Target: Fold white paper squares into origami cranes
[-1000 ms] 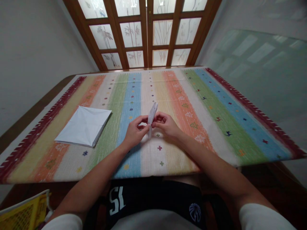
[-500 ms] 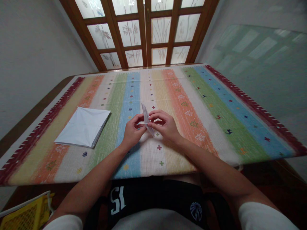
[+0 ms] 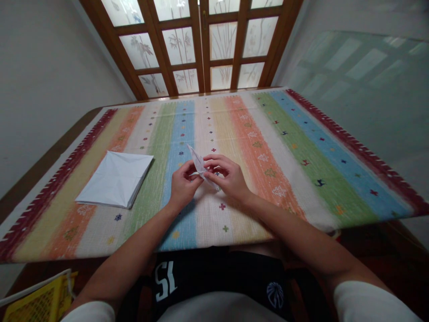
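Folded white paper sits right between your hands, a narrow pointed piece angled up and away from you, its tip standing clear. Your left grip is curled nearly closed on the near side of it, and your right grip comes in from the other side, fingers arched over the top. Both look to have hold of the paper, though its lower end slips behind your knuckles, so you can't tell how hard each one pinches. Holding it low and central, just above the striped woven cloth, seems to give you a clear look at the folds. Out to your left, a larger folded square of white paper lies flat on the cloth, well apart, probably parked there to leave your hands room. Past the far end of the worktop stand frosted glass doors, and a yellow basket sits low at your left.
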{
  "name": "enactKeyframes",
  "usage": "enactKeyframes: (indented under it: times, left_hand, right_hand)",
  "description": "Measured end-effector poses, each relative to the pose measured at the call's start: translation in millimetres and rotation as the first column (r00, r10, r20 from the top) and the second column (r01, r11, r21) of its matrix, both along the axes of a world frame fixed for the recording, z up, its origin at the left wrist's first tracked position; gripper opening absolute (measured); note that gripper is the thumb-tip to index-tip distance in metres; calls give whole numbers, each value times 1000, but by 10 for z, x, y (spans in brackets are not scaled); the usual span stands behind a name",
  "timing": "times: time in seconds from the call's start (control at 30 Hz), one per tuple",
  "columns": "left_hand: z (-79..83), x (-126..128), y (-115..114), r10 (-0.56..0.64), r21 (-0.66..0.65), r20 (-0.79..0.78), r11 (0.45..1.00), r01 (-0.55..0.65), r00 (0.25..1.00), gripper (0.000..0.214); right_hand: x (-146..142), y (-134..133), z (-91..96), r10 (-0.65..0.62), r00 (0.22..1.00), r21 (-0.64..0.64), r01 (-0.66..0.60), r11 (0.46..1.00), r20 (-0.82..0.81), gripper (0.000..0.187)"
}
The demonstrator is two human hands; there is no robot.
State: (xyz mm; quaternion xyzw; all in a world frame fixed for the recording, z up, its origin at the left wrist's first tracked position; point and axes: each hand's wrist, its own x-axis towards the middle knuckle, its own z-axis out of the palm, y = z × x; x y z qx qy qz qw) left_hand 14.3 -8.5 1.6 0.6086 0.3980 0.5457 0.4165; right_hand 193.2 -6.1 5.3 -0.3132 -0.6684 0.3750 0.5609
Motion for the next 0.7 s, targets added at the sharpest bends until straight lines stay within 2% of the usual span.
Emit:
enactKeyframes:
  times: [0.1, 0.33, 0.7]
  left_hand:
    - [12, -2, -5, 22, -3, -12, 1000, -22, 1000, 43]
    - [-18, 10, -14, 64, -1, -19, 998, -64, 998, 39]
    - [-13, 21, -1, 84, 1, 0, 996, -84, 996, 37]
  right_hand:
    - [-16, -15, -13, -20, 1000, -5, 20, 1000, 3, 27]
    - [-37, -51, -3, -26, 997, -138, 16, 990, -68, 37]
    - [4, -54, 36, -56, 998, -80, 53, 995, -29, 31]
